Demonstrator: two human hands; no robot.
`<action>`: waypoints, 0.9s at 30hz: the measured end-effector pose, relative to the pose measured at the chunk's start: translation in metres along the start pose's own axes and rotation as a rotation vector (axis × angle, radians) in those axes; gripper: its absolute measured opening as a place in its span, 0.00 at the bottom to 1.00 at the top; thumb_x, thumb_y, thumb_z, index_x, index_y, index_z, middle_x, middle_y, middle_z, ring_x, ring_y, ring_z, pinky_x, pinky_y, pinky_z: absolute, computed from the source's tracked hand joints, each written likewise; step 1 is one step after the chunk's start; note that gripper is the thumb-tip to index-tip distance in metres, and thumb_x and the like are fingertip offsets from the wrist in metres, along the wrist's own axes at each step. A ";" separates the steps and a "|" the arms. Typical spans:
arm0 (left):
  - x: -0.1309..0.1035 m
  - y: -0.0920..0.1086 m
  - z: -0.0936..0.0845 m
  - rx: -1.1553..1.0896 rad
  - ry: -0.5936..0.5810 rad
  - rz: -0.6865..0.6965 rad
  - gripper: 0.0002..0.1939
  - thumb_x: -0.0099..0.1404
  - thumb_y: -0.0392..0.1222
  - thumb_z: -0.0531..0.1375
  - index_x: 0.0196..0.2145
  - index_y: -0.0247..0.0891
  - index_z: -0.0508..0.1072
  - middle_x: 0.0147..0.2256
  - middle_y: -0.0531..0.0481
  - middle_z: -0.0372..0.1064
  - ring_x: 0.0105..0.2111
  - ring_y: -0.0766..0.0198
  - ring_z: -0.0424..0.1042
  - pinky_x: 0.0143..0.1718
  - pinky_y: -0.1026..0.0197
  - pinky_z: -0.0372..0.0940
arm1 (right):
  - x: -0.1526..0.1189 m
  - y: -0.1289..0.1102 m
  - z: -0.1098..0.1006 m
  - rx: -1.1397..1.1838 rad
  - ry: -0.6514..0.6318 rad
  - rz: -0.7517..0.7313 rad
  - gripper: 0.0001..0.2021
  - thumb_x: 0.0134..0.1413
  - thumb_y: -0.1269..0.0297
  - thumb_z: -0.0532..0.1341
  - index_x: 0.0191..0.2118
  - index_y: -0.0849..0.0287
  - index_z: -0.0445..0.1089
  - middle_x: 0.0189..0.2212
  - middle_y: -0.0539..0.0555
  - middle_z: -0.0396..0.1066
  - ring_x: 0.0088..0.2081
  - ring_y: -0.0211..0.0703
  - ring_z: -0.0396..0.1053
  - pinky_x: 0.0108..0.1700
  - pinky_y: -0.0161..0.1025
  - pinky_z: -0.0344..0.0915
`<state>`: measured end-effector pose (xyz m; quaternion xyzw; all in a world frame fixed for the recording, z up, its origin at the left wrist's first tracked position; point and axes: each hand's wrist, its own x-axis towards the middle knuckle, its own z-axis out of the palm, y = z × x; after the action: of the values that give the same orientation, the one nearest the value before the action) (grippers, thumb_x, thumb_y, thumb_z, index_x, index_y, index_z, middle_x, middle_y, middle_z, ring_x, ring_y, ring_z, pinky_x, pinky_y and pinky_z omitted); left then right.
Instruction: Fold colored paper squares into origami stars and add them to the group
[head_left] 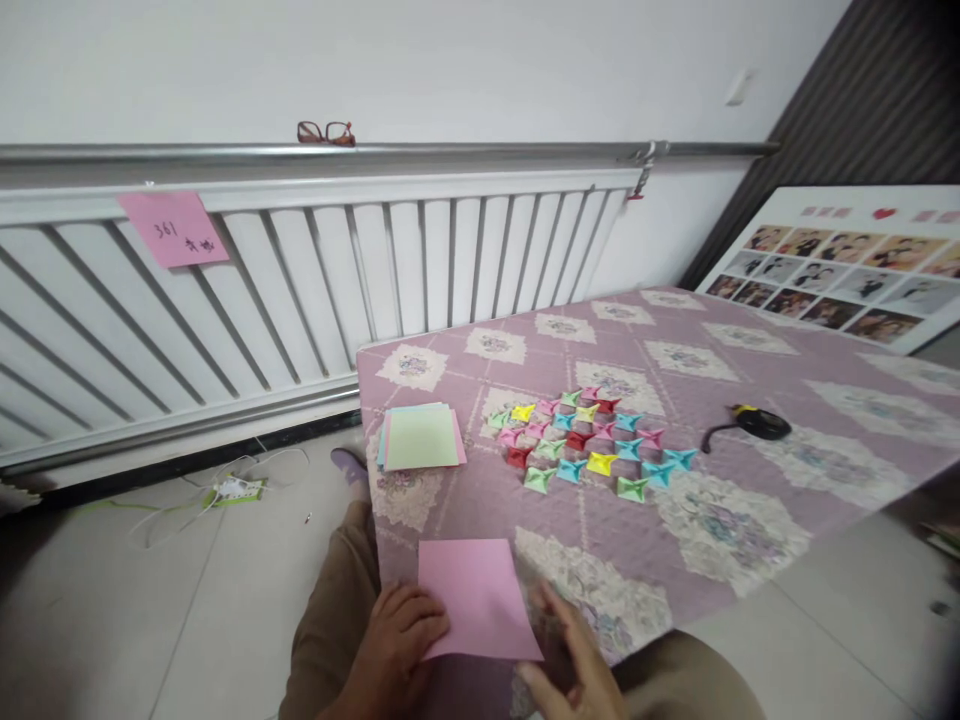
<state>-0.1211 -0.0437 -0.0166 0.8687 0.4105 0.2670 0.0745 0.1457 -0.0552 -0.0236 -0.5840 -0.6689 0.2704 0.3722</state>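
A flat, square sheet of pink paper (480, 600) lies at the near edge of the cloth-covered table. My left hand (403, 635) grips its left side, fingers curled over the edge; the thumb is mostly hidden. Just off the lower right side of the sheet is my right hand (574, 665), slightly blurred, thumb and fingers apart with nothing between them. Beyond the sheet stands a neat stack of coloured paper squares (421, 440), pale green on top. To its right sit rows of small folded paper pieces (577, 440) in green, blue, pink, red and yellow.
A black object with a cord and yellow tip (761, 423) lies to the right on the purple patterned tablecloth (750, 375). A white radiator (420, 260) borders the far side. Glasses (326, 133) rest on its pipe. A photo board (847, 265) leans at the right.
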 end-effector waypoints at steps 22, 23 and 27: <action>-0.012 0.011 -0.007 -0.099 0.057 -0.332 0.09 0.62 0.34 0.55 0.32 0.42 0.75 0.39 0.47 0.70 0.43 0.56 0.67 0.46 0.52 0.62 | 0.001 -0.014 0.006 -0.197 -0.014 -0.432 0.03 0.55 0.65 0.59 0.35 0.53 0.70 0.37 0.53 0.74 0.46 0.47 0.70 0.48 0.45 0.67; -0.012 0.013 -0.008 -0.095 0.062 -0.354 0.08 0.62 0.35 0.55 0.31 0.42 0.75 0.38 0.47 0.69 0.42 0.57 0.67 0.45 0.52 0.61 | 0.001 -0.014 0.006 -0.201 -0.008 -0.415 0.04 0.56 0.64 0.58 0.35 0.52 0.71 0.37 0.53 0.74 0.46 0.47 0.70 0.48 0.44 0.67; -0.011 0.018 -0.010 -0.036 0.065 -0.466 0.07 0.63 0.38 0.56 0.31 0.42 0.75 0.36 0.48 0.69 0.40 0.57 0.66 0.44 0.52 0.59 | 0.001 -0.020 0.006 -0.214 0.012 -0.319 0.09 0.60 0.59 0.55 0.39 0.52 0.72 0.38 0.54 0.74 0.44 0.47 0.71 0.45 0.42 0.68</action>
<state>-0.1201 -0.0650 -0.0063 0.7401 0.5971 0.2775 0.1365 0.1293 -0.0575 -0.0106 -0.5085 -0.7756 0.1316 0.3501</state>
